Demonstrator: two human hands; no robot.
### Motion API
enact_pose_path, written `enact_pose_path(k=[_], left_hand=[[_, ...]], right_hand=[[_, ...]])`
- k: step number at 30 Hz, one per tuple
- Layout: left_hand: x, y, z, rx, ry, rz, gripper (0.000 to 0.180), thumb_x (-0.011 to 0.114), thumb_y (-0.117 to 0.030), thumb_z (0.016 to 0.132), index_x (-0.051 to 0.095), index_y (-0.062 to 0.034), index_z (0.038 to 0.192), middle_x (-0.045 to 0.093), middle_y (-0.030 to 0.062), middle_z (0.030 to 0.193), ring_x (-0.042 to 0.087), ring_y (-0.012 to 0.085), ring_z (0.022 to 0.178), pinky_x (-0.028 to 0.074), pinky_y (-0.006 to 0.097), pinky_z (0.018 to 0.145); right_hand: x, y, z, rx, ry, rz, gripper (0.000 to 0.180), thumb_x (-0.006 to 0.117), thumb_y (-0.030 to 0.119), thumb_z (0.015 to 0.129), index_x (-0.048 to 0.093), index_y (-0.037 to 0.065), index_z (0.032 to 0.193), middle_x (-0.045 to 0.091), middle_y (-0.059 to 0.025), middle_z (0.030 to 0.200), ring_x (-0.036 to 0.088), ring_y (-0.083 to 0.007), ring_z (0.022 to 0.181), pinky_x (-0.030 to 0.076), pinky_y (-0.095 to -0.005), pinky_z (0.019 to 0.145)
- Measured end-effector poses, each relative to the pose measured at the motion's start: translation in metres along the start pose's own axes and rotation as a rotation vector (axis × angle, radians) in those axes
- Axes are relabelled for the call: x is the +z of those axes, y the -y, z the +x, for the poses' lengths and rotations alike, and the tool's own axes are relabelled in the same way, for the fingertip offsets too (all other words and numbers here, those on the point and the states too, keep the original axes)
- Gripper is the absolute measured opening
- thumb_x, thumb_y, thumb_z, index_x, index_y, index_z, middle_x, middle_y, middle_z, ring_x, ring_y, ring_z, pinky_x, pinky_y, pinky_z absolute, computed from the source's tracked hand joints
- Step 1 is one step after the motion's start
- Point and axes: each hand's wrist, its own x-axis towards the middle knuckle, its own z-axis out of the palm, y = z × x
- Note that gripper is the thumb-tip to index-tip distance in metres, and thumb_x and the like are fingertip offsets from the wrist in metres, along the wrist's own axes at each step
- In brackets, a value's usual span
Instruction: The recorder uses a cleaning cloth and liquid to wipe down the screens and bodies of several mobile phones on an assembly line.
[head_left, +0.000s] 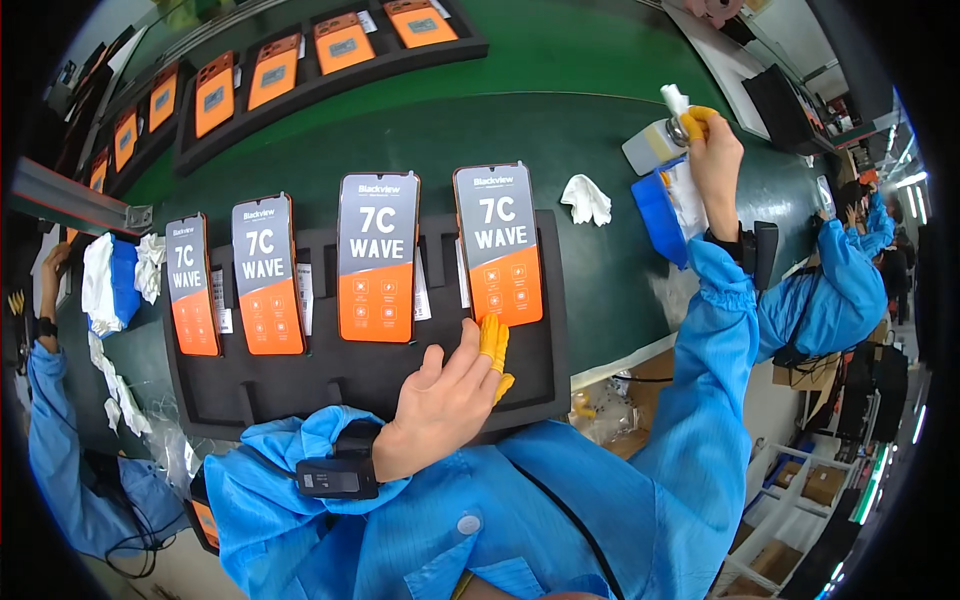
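Phone [498, 245], a smooth slab, touched by left hand [440, 400], fingers half-open, gripping nothing; right hand [713, 165] pinches crumpled white cloth [675, 98] at boxy bottle [648, 150].

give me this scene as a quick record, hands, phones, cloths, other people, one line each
left hand: fingers at the lower edge of the rightmost phone; the hand wears yellow finger covers
right hand: the hand pinches a white cloth by the top of a bottle
front phones: four, screen side up, on a black tray
back phones: orange backs up, in dark trays beyond
loose cloth: crumpled white, right of the black tray
blue bin: white cloths inside
other people: blue sleeves at both sides
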Motion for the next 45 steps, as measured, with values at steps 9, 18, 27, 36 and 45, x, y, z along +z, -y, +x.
enact_pose_path(k=[9,18,27,36,45], left_hand=[[-0.008,-0.004,-0.006,-0.009,0.047,0.127,0.011,0.062,-0.020,0.079,0.065,-0.0096,0.077,0.058,0.0054,0.084,0.051,0.0183,0.110,0.024,0.037,0.078],[-0.005,-0.007,-0.011,-0.044,-0.006,0.116,0.011,0.061,-0.020,0.075,0.064,-0.0102,0.074,0.055,0.0051,0.084,0.052,0.0177,0.104,0.022,0.037,0.076],[-0.007,-0.005,-0.006,0.032,0.007,0.203,0.011,0.062,-0.019,0.072,0.065,-0.0090,0.072,0.057,0.0074,0.080,0.052,0.0180,0.097,0.022,0.037,0.075],[-0.008,-0.009,-0.009,-0.027,0.006,0.201,0.015,0.064,-0.020,0.071,0.068,-0.0058,0.073,0.060,0.0100,0.080,0.053,0.0175,0.093,0.020,0.035,0.071],[-0.002,-0.007,-0.010,-0.003,-0.025,0.208,0.018,0.062,-0.019,0.069,0.069,-0.0038,0.075,0.061,0.0117,0.080,0.054,0.0197,0.089,0.021,0.035,0.069]], right_hand=[[0.006,0.137,-0.062,-0.276,0.139,0.424,0.022,0.067,-0.002,0.077,0.062,0.002,0.098,0.060,-0.0152,0.089,0.061,-0.0349,0.080,0.050,-0.0391,0.067],[0.010,0.166,-0.122,-0.409,0.369,0.384,0.019,0.068,0.001,0.074,0.063,0.001,0.093,0.057,-0.0119,0.080,0.057,-0.0306,0.067,0.049,-0.0376,0.058],[0.023,0.165,-0.088,-0.446,0.328,0.426,0.022,0.059,-0.002,0.072,0.056,0.002,0.094,0.055,-0.0142,0.084,0.055,-0.0334,0.078,0.048,-0.0398,0.066],[-0.025,0.174,-0.163,-0.665,0.553,0.540,0.019,0.061,0.003,0.069,0.056,0.003,0.088,0.053,-0.0106,0.078,0.058,-0.0276,0.074,0.051,-0.0388,0.064],[0.039,0.157,-0.067,-0.380,0.295,0.464,0.018,0.062,0.000,0.077,0.059,0.003,0.094,0.056,-0.0151,0.081,0.057,-0.0346,0.073,0.048,-0.0423,0.063]])
